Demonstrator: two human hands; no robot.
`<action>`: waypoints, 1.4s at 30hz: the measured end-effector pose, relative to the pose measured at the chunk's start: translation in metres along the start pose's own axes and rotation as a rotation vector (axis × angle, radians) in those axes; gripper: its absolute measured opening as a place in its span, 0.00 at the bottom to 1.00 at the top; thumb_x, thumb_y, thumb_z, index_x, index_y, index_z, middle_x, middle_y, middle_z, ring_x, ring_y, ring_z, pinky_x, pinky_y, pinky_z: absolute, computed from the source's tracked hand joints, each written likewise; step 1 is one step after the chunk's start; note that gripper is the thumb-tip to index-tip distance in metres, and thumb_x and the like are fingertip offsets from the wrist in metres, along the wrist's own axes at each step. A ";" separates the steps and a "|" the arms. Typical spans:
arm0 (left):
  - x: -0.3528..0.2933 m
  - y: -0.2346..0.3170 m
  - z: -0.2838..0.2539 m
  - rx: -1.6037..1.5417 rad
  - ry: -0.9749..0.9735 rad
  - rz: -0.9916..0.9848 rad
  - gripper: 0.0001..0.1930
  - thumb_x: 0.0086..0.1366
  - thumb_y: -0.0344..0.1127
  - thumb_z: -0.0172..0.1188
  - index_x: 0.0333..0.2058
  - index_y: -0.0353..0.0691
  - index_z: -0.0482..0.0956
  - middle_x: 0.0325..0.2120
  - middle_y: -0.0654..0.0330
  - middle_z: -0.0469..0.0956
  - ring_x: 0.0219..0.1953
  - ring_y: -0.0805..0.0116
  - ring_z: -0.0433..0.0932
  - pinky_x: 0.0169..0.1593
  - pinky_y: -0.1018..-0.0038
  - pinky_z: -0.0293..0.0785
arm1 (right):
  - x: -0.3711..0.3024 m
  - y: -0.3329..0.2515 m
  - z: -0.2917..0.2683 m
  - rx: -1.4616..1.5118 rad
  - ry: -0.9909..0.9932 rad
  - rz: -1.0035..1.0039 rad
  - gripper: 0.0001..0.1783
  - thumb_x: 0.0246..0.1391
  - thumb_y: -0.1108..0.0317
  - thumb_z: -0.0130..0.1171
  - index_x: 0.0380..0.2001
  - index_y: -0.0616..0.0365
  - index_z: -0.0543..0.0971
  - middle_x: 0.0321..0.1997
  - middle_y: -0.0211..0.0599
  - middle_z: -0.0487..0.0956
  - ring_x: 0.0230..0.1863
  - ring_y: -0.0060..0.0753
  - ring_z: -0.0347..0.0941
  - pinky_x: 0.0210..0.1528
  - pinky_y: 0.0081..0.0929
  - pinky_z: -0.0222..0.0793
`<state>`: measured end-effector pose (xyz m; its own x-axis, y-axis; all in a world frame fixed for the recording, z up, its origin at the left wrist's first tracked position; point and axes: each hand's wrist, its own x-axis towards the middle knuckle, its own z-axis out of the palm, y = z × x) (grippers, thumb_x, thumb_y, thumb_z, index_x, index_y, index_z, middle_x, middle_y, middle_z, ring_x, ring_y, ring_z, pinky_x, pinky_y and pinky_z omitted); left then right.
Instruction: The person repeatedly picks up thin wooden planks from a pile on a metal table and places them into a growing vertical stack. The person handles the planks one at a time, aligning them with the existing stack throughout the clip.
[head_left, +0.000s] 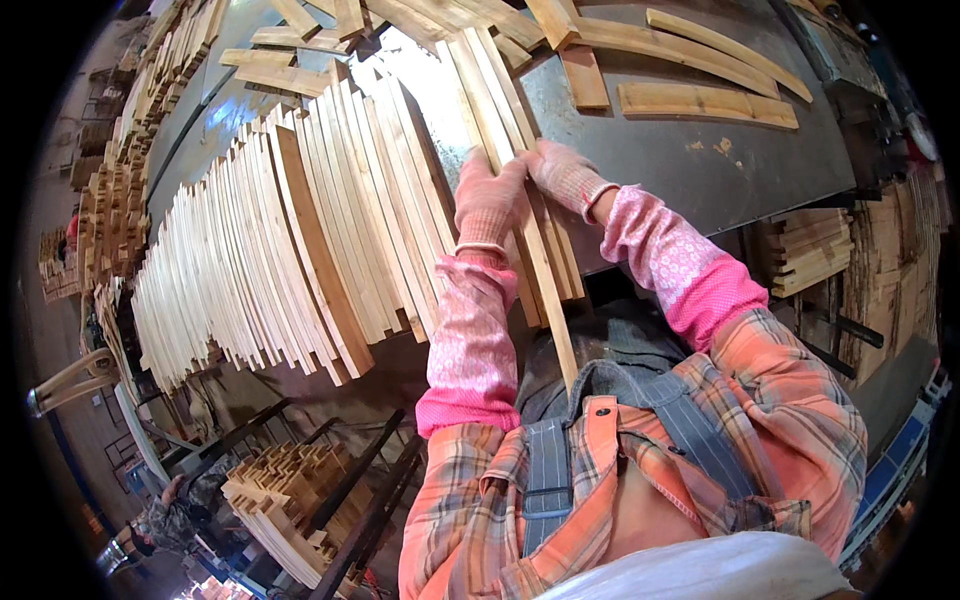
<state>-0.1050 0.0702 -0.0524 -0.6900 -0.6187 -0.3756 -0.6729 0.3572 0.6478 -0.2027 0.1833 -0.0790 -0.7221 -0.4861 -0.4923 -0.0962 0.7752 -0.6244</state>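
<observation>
Both my hands wear pink knit gloves and pink patterned sleeves. My left hand lies on a bundle of long pale wooden slats that rests on the dark metal table and sticks out over its near edge toward my chest. My right hand grips the same bundle from its right side, fingers curled over the top slats. The two hands touch each other on the bundle.
A long fanned row of upright wooden slats stands to my left. Loose curved and straight wood pieces lie at the table's far right. Stacked wood sits under the table, more on a rack below. Another person crouches at lower left.
</observation>
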 end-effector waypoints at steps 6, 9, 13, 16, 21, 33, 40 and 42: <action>-0.015 -0.016 0.010 -0.275 0.121 0.040 0.52 0.57 0.52 0.73 0.70 0.28 0.56 0.58 0.34 0.74 0.59 0.39 0.76 0.63 0.58 0.73 | -0.001 0.006 0.006 0.047 -0.011 -0.026 0.29 0.59 0.49 0.61 0.54 0.62 0.79 0.54 0.63 0.80 0.60 0.62 0.76 0.60 0.48 0.72; -0.001 -0.046 0.011 -0.491 0.011 -0.093 0.34 0.62 0.46 0.70 0.61 0.31 0.72 0.52 0.44 0.81 0.53 0.53 0.82 0.57 0.65 0.77 | -0.006 -0.007 0.008 0.074 -0.016 0.010 0.29 0.58 0.49 0.61 0.53 0.62 0.79 0.53 0.61 0.81 0.60 0.60 0.75 0.59 0.46 0.73; -0.035 -0.011 -0.004 -0.279 0.133 -0.085 0.29 0.65 0.48 0.64 0.59 0.38 0.75 0.51 0.41 0.80 0.54 0.45 0.80 0.58 0.58 0.76 | -0.041 -0.017 -0.006 0.111 0.015 -0.163 0.30 0.58 0.48 0.62 0.53 0.62 0.79 0.52 0.60 0.82 0.58 0.59 0.77 0.58 0.45 0.73; -0.014 -0.012 -0.031 -0.036 0.290 0.080 0.23 0.65 0.49 0.62 0.50 0.37 0.78 0.50 0.37 0.75 0.54 0.39 0.76 0.60 0.54 0.73 | -0.014 -0.031 0.009 0.366 0.052 -0.287 0.25 0.58 0.50 0.62 0.48 0.60 0.82 0.49 0.56 0.83 0.52 0.58 0.80 0.55 0.45 0.75; 0.004 -0.035 -0.139 0.728 0.397 0.658 0.08 0.67 0.33 0.57 0.40 0.38 0.81 0.35 0.46 0.81 0.43 0.43 0.81 0.46 0.54 0.79 | 0.029 -0.124 0.061 -0.313 0.308 -0.786 0.22 0.63 0.53 0.55 0.26 0.59 0.85 0.28 0.45 0.85 0.35 0.51 0.82 0.41 0.50 0.77; -0.031 -0.144 -0.168 0.760 0.377 0.020 0.46 0.63 0.52 0.65 0.72 0.33 0.58 0.72 0.40 0.58 0.75 0.45 0.53 0.76 0.60 0.50 | 0.044 -0.166 0.145 -0.100 -0.439 -0.693 0.21 0.52 0.59 0.57 0.44 0.61 0.85 0.44 0.57 0.84 0.50 0.58 0.82 0.51 0.43 0.77; 0.002 -0.112 -0.175 0.519 0.427 0.016 0.40 0.63 0.46 0.67 0.68 0.28 0.65 0.69 0.38 0.64 0.71 0.44 0.62 0.73 0.59 0.58 | 0.050 -0.019 -0.095 0.099 0.097 -0.435 0.28 0.54 0.60 0.62 0.56 0.64 0.76 0.50 0.56 0.81 0.52 0.58 0.79 0.56 0.49 0.75; 0.020 -0.046 -0.166 0.374 0.477 0.158 0.35 0.66 0.44 0.65 0.66 0.28 0.68 0.66 0.39 0.68 0.70 0.46 0.65 0.72 0.60 0.60 | 0.055 0.007 -0.176 -0.334 0.317 -0.156 0.28 0.50 0.64 0.68 0.54 0.59 0.76 0.50 0.52 0.81 0.53 0.58 0.78 0.53 0.50 0.76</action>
<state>-0.0438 -0.0746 0.0206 -0.6519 -0.7518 0.0991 -0.6796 0.6372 0.3634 -0.3635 0.2330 -0.0036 -0.8498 -0.5000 -0.1667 -0.3969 0.8152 -0.4218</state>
